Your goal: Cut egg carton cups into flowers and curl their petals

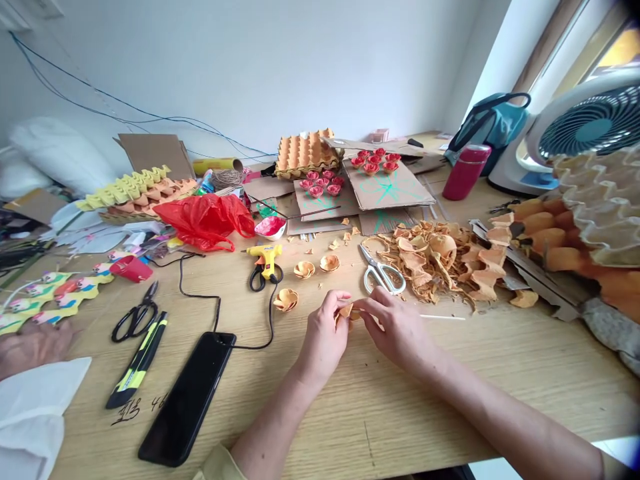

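Note:
Between my two hands is a small orange egg-carton flower [345, 311], partly hidden by the fingers. My left hand [327, 330] pinches it from the left. From the right, the fingers of my right hand [393, 327] close on its edge. Just left of my hands sit finished-looking orange flowers: one egg-carton flower [286, 300] nearest, with two more cups, an orange flower [304, 269] and another flower [330, 263], behind. White-handled scissors [383, 273] lie beyond my right hand, beside a heap of torn carton scraps [425, 260].
A yellow glue gun [267, 259], black scissors [135, 317], a utility knife [137, 363] and a phone [187, 400] lie to the left. Red painted flowers [375, 160] stand on cardboard behind. Another person's hand [37, 347] rests at far left. A fan [590, 127] and egg trays [600, 200] are right.

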`<control>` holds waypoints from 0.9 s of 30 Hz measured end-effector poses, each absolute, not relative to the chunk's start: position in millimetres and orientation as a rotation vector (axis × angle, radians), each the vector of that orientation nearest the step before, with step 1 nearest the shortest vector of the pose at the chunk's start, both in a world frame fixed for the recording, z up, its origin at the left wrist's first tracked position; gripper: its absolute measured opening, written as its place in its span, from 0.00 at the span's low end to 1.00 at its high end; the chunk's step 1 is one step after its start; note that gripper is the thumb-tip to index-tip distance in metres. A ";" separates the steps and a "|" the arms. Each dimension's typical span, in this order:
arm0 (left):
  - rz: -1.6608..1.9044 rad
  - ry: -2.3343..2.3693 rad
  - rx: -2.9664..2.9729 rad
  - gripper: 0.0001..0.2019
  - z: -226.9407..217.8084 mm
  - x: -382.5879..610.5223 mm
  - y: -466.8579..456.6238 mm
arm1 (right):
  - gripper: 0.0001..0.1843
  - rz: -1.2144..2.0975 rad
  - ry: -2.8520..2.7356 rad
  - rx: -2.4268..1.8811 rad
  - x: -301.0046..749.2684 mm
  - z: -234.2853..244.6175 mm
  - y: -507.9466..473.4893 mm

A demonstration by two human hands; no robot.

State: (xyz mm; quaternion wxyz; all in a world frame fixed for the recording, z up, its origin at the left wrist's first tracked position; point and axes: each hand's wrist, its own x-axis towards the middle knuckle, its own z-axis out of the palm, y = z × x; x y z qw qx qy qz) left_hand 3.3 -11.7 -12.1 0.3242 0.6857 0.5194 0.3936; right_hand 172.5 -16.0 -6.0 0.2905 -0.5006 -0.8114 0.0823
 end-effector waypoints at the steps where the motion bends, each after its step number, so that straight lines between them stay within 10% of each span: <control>1: 1.029 1.357 1.813 0.18 -12.0 2.5 -11.6 | 0.13 0.216 -2.165 -1.332 172.2 -5.9 -16.1; 27: 1.034 1.339 1.700 0.09 -8.0 0.8 -8.9 | 0.12 0.036 -2.214 -1.269 170.4 -7.1 -18.4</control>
